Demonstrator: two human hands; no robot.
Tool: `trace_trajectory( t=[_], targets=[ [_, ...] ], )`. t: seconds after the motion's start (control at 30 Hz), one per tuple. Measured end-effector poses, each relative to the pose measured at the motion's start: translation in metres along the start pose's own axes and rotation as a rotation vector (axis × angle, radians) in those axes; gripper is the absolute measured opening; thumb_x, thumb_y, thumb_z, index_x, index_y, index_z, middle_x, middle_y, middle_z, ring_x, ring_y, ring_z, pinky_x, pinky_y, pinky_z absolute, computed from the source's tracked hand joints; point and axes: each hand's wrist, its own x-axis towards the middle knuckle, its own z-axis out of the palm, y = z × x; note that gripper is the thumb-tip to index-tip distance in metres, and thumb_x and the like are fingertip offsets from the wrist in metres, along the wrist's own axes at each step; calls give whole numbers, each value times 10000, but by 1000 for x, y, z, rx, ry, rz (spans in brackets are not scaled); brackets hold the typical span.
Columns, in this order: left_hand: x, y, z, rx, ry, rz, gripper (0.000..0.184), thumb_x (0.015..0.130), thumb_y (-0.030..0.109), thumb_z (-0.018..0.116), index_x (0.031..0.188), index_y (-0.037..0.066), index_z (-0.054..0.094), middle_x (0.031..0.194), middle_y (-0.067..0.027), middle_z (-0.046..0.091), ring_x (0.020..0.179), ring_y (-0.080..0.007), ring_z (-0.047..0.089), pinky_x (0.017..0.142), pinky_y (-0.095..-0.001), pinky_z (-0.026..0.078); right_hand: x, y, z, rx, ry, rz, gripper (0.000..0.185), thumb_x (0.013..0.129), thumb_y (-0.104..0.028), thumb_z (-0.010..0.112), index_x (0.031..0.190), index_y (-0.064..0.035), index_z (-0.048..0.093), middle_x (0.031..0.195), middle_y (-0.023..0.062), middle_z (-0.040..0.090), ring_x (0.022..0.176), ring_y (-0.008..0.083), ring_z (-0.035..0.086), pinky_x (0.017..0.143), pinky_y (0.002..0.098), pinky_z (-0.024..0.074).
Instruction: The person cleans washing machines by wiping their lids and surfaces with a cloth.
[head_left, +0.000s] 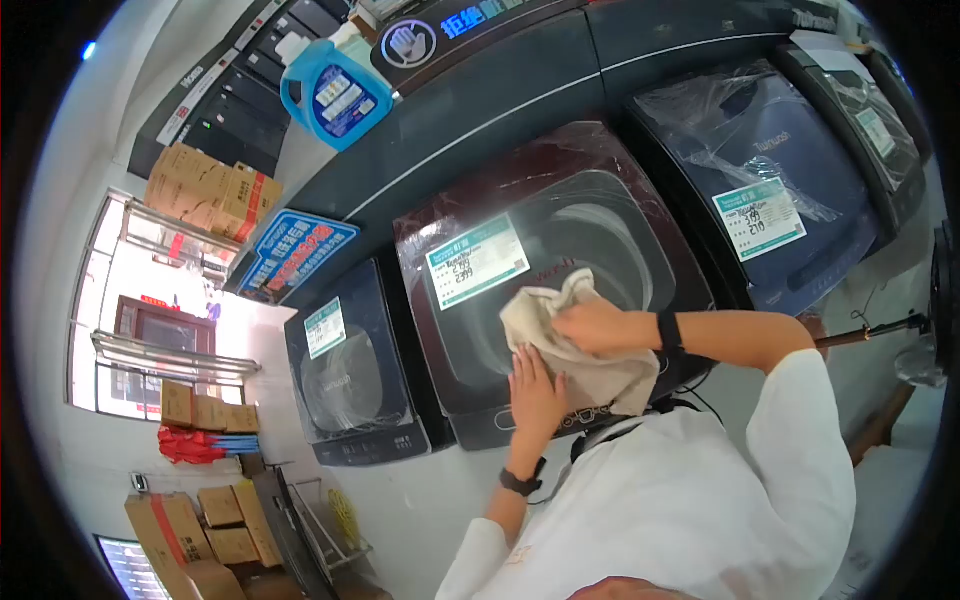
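Observation:
A beige cloth (610,375) lies bunched on the glass lid of the middle washing machine (470,360), its lower end hanging toward the front edge. My right hand (590,325) is closed around the cloth's upper part. Beside it, my left hand (537,395) rests with fingers stretched out at the cloth's left edge, near the front of the lid. A price label (478,262) is stuck on the lid's upper left. Dark wristbands circle both wrists.
Other washing machines stand left (345,385) and right (770,180), the right one partly under clear film. A blue detergent bottle (340,100) stands on the dark ledge (480,110) behind. Cardboard boxes (165,525) are stacked at lower left. A dark stand (940,310) is at far right.

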Motion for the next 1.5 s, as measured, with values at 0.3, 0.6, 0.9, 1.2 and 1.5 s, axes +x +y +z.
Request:
trace_trajectory(
  t=[0.3,0.6,0.9,1.2,1.5],
  targets=[
    [127,-62,-8,59,130,-113,828,990,399,628,1569,-122,350,1633,-328,362,1524,-492,340,1216,-569,351,111,64,9,72,79,245,142,857,-149,655,958,-52,677,848,165,735,783,379,721,683,528,526],
    [99,-64,-9,46,172,-72,863,969,405,658,1600,-82,327,1671,-294,328,1549,-472,309,1245,-563,293,59,34,-4,-46,-54,203,148,956,-198,611,1021,-65,618,752,178,692,724,400,710,673,523,540],
    [73,-18,-2,16,50,31,827,920,374,723,1512,-120,424,1659,-345,303,1541,-516,290,1264,-573,241,-31,79,-29,-120,160,350,174,925,-147,600,1046,-22,607,779,186,716,700,402,718,634,526,566],
    [123,34,22,37,28,273,713,943,417,681,1433,-82,550,1520,-286,507,1482,-450,400,1266,-542,257,-8,74,-29,-134,-24,514,209,903,-150,614,1063,-17,628,781,213,713,732,429,721,655,539,562],
    [179,71,24,80,140,306,577,982,425,642,1231,-96,648,1469,-330,534,1470,-490,402,1219,-570,301,-43,177,-43,-316,544,621,261,870,-85,624,1110,18,624,819,247,724,765,437,721,658,538,560]
  ],
)
